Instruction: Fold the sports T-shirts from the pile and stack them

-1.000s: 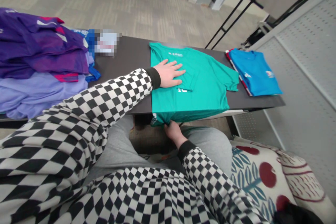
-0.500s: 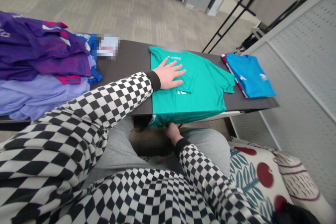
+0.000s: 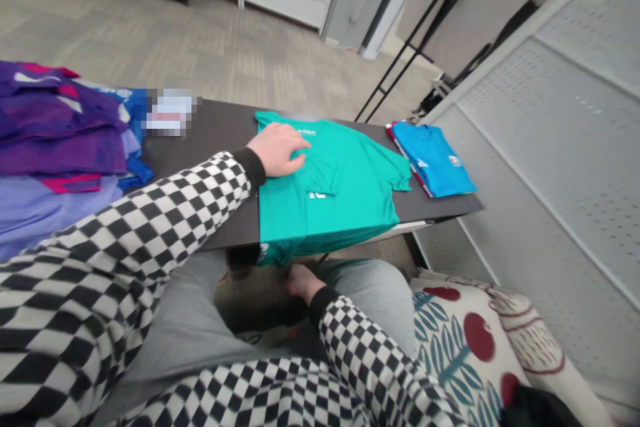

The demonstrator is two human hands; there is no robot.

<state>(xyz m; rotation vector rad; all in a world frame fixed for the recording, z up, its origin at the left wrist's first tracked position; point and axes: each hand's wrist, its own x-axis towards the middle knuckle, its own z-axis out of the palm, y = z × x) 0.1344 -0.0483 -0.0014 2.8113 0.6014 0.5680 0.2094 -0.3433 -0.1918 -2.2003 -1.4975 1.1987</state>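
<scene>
A green T-shirt (image 3: 345,187) lies on the dark table, its near end hanging over the front edge. One sleeve is folded in across its middle, and the other points out to the right. My left hand (image 3: 279,149) rests on the shirt's upper left part. Its fingers are loosely bent and close together, with the thumb apart from them; no cloth shows between. Below the table edge, my right hand (image 3: 301,282) is beside the hanging hem, above my lap. Its fingertips are blurred and partly hidden, so whether they pinch the hem cannot be seen.
Purple jerseys (image 3: 55,127) lie heaped on the table's left, over a lavender garment (image 3: 60,210). A blurred-out white item (image 3: 173,112) sits beside them. Folded blue shirts (image 3: 435,160) are stacked at right. A perforated grey panel (image 3: 565,127) and a patterned cushion (image 3: 460,333) stand at right.
My left hand, flat with fingers spread before, now has its fingers bent and drawn together. My right hand sits slightly lower, farther from the hem. The whole view has shifted.
</scene>
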